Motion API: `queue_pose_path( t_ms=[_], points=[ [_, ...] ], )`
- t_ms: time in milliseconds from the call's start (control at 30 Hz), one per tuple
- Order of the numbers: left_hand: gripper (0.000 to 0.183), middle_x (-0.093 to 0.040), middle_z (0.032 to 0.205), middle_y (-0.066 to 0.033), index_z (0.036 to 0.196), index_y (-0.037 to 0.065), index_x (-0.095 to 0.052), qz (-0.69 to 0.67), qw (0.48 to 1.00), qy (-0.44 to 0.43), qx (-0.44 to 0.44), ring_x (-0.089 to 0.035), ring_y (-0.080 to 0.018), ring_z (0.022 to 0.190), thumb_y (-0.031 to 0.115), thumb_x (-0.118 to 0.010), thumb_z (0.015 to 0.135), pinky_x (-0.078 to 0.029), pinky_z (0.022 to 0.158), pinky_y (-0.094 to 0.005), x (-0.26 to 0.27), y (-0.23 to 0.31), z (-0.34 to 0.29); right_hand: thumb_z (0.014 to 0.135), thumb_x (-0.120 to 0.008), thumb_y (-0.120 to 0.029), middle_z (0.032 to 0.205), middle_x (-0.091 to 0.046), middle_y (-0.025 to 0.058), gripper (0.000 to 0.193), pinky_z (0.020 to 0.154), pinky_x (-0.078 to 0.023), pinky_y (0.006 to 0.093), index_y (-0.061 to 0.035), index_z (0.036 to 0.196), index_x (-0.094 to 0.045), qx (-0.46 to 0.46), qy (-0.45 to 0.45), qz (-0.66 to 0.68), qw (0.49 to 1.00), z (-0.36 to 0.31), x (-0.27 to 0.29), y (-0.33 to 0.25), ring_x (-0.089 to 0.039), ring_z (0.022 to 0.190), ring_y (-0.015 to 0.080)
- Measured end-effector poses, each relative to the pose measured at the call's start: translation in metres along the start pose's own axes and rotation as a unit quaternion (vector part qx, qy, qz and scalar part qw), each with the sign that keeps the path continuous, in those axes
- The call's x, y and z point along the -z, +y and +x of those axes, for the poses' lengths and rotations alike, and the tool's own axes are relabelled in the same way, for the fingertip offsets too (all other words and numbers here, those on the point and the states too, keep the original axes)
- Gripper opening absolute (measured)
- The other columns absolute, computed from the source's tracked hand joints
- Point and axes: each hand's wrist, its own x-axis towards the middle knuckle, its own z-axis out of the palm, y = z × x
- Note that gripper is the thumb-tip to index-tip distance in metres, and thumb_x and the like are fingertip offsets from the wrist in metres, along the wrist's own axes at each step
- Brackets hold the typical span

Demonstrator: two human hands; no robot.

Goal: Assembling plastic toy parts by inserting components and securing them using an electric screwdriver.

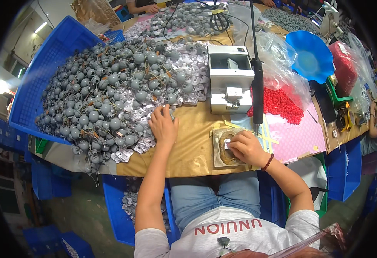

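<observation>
My left hand (163,127) reaches to the near edge of a big heap of grey ball-shaped plastic parts (93,116) with thin wires. Its fingers are stretched out and apart, touching the edge of the pale flat plastic parts (188,86) mixed in there. My right hand (247,148) is over a small square fixture block (217,160) with a rounded recess. Its fingers are bent together beside a small white part (227,143) in the recess; what lies under the fingertips is hidden. A black electric screwdriver (257,90) hangs upright just beyond that hand.
A white box-shaped screw feeder (230,103) stands behind the fixture. To its right lie small red parts (278,103) under clear plastic, and a blue scalloped bowl (311,56). A tilted blue crate (29,94) backs the grey heap. Another person's hand (152,8) shows at the far side.
</observation>
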Motion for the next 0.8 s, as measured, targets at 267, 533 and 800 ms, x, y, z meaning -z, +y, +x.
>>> queue_pose_path(
  t_ms=[267, 533, 800],
  points=[
    [0.065, -0.054, 0.123, -0.0136, 0.137, 0.011, -0.050, -0.155, 0.986, -0.043, 0.044, -0.058, -0.0298, 0.114, 0.008, -0.075, 0.077, -0.048, 0.096, -0.0442, 0.018, 0.009, 0.011, 0.079, -0.078, -0.006, 0.102, -0.063, 0.0069, 0.025, 0.085, -0.050, 0.0405, -0.0076, 0.102, -0.069, -0.025, 0.000, -0.018, 1.000, 0.000, 0.002, -0.014, -0.060, 0.097, 0.0284],
    [0.055, -0.054, 0.122, -0.0098, 0.133, 0.005, -0.054, -0.558, 0.817, -0.140, -0.043, -0.059, -0.0192, 0.112, -0.008, -0.055, 0.079, -0.051, 0.097, -0.0321, 0.087, 0.037, -0.009, 0.080, -0.077, -0.007, 0.110, -0.062, 0.0125, 0.044, 0.089, -0.050, 0.0423, -0.0065, 0.122, -0.064, -0.081, 0.016, 0.029, 0.996, -0.005, 0.003, -0.013, -0.059, 0.100, 0.0326],
    [0.048, -0.059, 0.116, -0.0051, 0.129, 0.005, -0.059, -0.543, 0.749, -0.373, -0.077, -0.059, -0.0153, 0.107, 0.007, -0.065, 0.082, -0.049, 0.095, -0.0309, 0.074, 0.027, -0.040, 0.082, -0.076, -0.007, 0.116, -0.061, 0.0161, 0.048, 0.093, -0.049, 0.0440, -0.0052, 0.127, -0.061, -0.112, 0.023, 0.067, 0.991, -0.014, -0.001, -0.008, -0.059, 0.104, 0.0356]
  ],
)
